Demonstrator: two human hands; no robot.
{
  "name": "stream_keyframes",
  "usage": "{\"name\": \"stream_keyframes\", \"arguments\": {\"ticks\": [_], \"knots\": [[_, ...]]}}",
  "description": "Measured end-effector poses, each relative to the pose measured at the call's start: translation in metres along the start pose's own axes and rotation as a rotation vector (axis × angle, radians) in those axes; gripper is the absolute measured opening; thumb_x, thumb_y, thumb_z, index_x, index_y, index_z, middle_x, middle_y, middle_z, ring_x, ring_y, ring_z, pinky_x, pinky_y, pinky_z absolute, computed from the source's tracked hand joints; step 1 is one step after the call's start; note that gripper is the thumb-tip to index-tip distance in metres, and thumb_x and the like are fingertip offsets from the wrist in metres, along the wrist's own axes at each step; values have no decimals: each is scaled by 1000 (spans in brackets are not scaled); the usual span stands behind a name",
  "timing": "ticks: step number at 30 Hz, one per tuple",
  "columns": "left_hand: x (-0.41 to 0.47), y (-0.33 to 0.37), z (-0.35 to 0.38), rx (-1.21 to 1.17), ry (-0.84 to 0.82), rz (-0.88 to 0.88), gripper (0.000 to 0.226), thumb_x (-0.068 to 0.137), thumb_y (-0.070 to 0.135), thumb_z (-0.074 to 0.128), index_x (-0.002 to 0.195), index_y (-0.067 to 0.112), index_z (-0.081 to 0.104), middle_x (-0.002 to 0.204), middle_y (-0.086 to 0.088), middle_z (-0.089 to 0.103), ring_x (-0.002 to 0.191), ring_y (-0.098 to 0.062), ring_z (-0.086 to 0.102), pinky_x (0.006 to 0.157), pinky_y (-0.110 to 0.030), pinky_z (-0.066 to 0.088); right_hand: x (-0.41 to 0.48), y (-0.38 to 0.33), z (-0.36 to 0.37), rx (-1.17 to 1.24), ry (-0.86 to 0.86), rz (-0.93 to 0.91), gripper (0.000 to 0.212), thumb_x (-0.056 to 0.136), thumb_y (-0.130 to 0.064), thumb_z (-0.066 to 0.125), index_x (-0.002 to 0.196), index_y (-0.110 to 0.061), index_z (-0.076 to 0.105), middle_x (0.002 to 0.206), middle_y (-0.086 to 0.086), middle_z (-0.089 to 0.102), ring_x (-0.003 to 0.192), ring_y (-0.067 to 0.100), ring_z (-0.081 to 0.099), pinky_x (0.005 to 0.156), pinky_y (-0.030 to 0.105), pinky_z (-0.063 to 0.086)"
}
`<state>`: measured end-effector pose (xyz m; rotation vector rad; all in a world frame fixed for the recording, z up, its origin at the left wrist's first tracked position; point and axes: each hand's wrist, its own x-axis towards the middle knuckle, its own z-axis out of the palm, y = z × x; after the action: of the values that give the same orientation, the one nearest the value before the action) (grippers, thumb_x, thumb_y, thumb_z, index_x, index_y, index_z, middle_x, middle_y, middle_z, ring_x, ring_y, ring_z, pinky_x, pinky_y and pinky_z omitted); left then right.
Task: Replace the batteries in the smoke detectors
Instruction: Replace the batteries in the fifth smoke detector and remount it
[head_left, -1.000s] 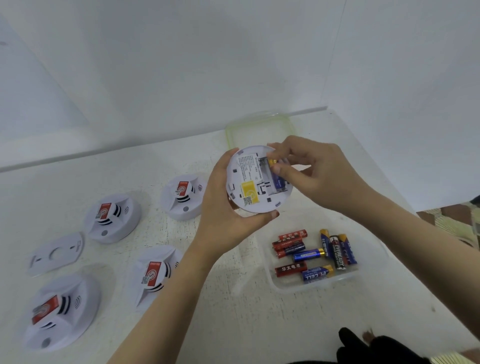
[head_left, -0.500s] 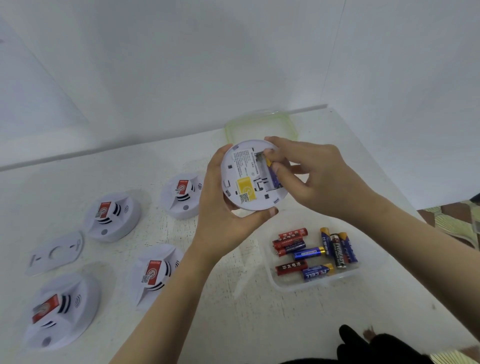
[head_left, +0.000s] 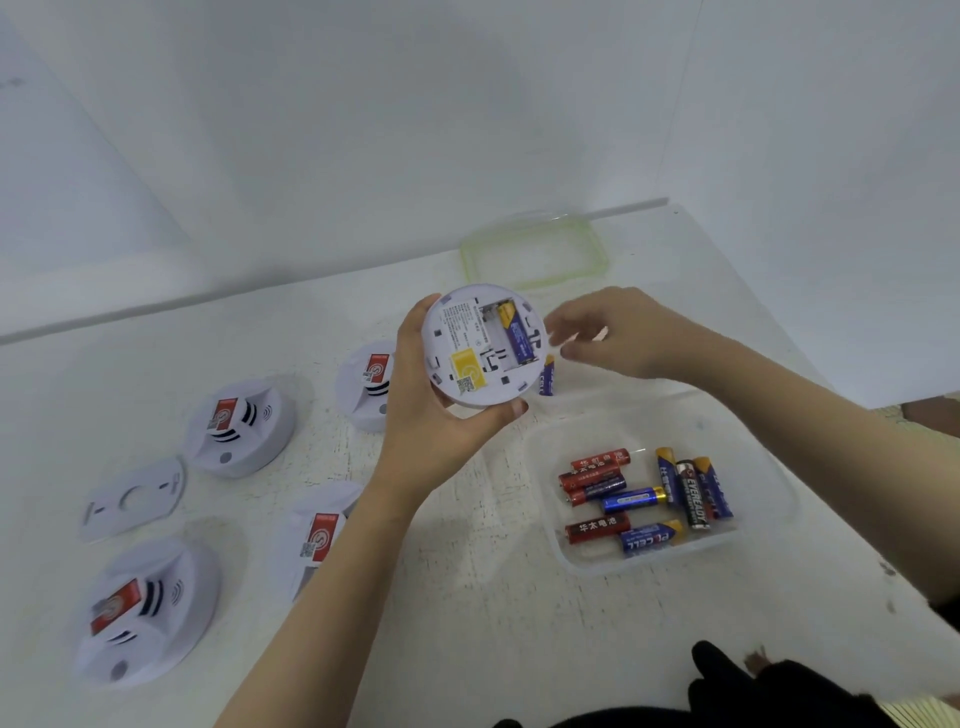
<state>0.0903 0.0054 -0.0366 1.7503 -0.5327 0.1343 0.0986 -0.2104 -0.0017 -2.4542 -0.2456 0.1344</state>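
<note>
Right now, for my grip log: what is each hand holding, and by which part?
Left hand grips the smoke detector by its rim; right hand holds nothing.

White table (head_left: 467, 623), plain, seemingly white walls (head_left: 363, 130).

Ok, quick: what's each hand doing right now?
Left hand: grips the smoke detector, back side up.
Right hand: fingers relaxed just beside the detector, holding nothing visible.

The black battery (head_left: 693, 500) reads "EVEREADY", a blue battery (head_left: 649, 540) beside it reads "PL CELL", and a red battery (head_left: 597, 526) reads "华太电池".
</note>
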Motion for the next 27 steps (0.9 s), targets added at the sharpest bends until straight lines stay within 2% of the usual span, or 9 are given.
{"name": "stream_keyframes", "arguments": {"ticks": [1, 3, 6, 8, 11, 15, 19, 23, 27], "knots": [[0, -1, 1, 9, 5, 2, 91, 58, 14, 84, 132, 20, 32, 123, 28, 43, 118, 11, 46, 94, -17, 48, 3, -1, 0, -45, -58, -12, 28, 88, -7, 58, 106, -26, 68, 96, -6, 66, 79, -2, 56, 70, 9, 41], [-1, -2, 1, 11, 5, -2, 91, 57, 16, 85, 131, 20, 32, 122, 29, 43, 118, 11, 46, 92, -13, 46, 8, -6, 0, -97, -123, -30, 30, 85, -5, 61, 104, -27, 70, 94, -8, 65, 80, 6, 59, 74, 17, 46], [-3, -3, 0, 11, 9, -12, 94, 57, 23, 86, 133, 18, 31, 123, 30, 44, 119, 11, 46, 93, -11, 44, 16, -7, -1, -267, -201, -53, 24, 82, -11, 67, 102, -25, 71, 95, -13, 57, 86, 12, 58, 78, 26, 45], [-5, -3, -1, 14, 16, -17, 94, 56, 24, 86, 133, 18, 31, 125, 24, 43, 118, 12, 45, 92, -9, 43, 18, -5, -1, -340, -205, -73, 15, 80, -15, 69, 93, -24, 72, 89, -14, 55, 81, 9, 55, 72, 24, 43], [-6, -2, -3, 26, 20, -19, 95, 56, 30, 85, 133, 19, 32, 126, 23, 43, 119, 11, 45, 92, -8, 42, 18, -2, 0, -372, -193, -71, 9, 80, -18, 69, 89, -19, 69, 83, -16, 57, 68, -4, 47, 60, 11, 32], [-4, -1, -3, 22, 25, -29, 96, 54, 39, 81, 135, 20, 32, 127, 24, 44, 121, 6, 46, 96, -16, 46, 15, 5, -3, -290, -206, -40, 14, 82, -22, 69, 96, -21, 69, 86, -13, 62, 68, -6, 49, 60, 9, 34], [-4, -2, -2, 44, 31, -25, 98, 54, 41, 81, 136, 18, 33, 129, 21, 43, 122, 5, 45, 99, -19, 45, 5, 6, -15, -116, -118, -26, 7, 85, -21, 65, 88, -21, 71, 80, -17, 63, 67, -17, 51, 61, 1, 38], [-3, -4, -1, 55, 27, -20, 99, 56, 41, 81, 138, 15, 32, 132, 19, 41, 123, 8, 43, 99, -13, 42, -11, -1, -26, 129, -65, -7, 6, 89, -16, 59, 92, -16, 64, 79, -7, 67, 65, -1, 60, 60, 20, 50], [-2, -3, 1, 48, 21, -14, 97, 57, 40, 80, 137, 13, 32, 131, 19, 41, 122, 8, 43, 99, -12, 41, -26, -10, -28, 262, 108, -88, 8, 89, -12, 61, 95, -12, 66, 78, 4, 68, 64, 10, 63, 59, 28, 54]]}}
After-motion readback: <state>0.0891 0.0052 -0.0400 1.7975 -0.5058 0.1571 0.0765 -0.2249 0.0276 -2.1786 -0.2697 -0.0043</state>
